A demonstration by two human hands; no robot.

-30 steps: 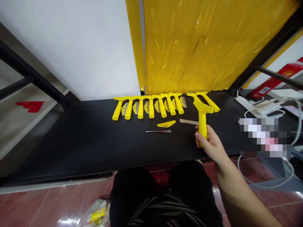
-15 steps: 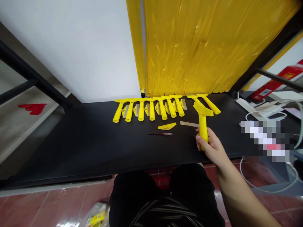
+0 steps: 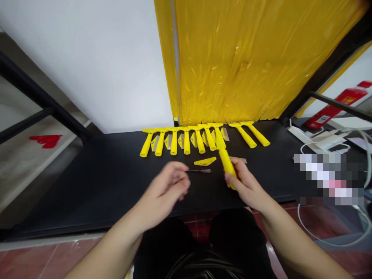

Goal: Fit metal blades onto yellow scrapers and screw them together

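My right hand point(image 3: 244, 180) is wrapped around the handle of a yellow scraper point(image 3: 228, 166), held tilted above the black table, its head up and to the left. My left hand point(image 3: 168, 188) hovers over the table with loosely curled fingers, apart from each other, and nothing visible in them. Just right of it lies a small screwdriver point(image 3: 203, 171) with a red and clear handle; the hand covers its tip. Behind the screwdriver is a flat yellow clamp plate point(image 3: 205, 161) with a screw. A metal blade point(image 3: 240, 159) lies partly hidden behind my right hand.
Several yellow scrapers point(image 3: 173, 143) line the back of the black table point(image 3: 95, 174), with blades and yellow plates among them. Two more scrapers point(image 3: 257, 133) lie farther right. White cables and a power strip point(image 3: 302, 138) sit at the right, near a red bottle point(image 3: 337, 104).
My left hand has come into view from below, near the screwdriver. My right hand has moved left with the scraper, which now leans more to the left.
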